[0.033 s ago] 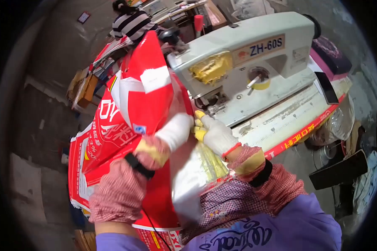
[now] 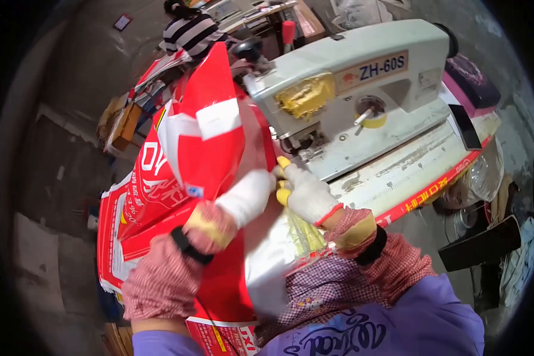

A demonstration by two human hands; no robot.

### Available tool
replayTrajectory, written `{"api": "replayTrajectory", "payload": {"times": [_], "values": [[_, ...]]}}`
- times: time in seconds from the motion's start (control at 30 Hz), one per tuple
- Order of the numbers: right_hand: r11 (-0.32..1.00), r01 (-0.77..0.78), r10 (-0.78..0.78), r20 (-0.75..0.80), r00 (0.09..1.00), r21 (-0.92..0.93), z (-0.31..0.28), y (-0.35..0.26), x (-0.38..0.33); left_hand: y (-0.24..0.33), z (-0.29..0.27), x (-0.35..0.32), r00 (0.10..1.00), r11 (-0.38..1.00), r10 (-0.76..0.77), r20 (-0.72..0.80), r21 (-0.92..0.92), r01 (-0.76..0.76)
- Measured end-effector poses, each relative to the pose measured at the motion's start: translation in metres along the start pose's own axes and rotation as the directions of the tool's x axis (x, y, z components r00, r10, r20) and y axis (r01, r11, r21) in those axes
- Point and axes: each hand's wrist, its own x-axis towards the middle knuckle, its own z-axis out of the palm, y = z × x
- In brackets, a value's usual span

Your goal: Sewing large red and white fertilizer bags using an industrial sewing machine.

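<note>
The gloved left hand [image 2: 247, 196] and right hand [image 2: 305, 193] nearly meet at the red bag [image 2: 210, 151], their grip impossible to tell; it spreads toward ten o'clock. A sewing machine [image 2: 356, 80] blocks one o'clock, a box [image 2: 474, 89] and phone [image 2: 465, 128] near two, a person [image 2: 190, 32] at eleven.

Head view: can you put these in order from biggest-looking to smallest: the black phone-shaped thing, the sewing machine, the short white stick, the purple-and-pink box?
Largest to smallest, as they look here:
1. sewing machine
2. purple-and-pink box
3. black phone-shaped thing
4. short white stick
</note>
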Motion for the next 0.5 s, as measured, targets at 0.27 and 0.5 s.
{"api": "replayTrajectory", "payload": {"times": [0.27,0.5], "values": [[0.574,0.135,-0.472,-0.192,0.860,-0.808,0.037,-0.010,0.035,0.086,-0.157,-0.177,0.987,0.684,0.132,-0.090,0.729,-0.025],[0.641,0.518,-0.168,0.555,0.815,-0.566,0.088,-0.124,-0.045,0.036,-0.130,-0.290,0.261,0.885,-0.042,-0.964,0.086,0.457]]}}
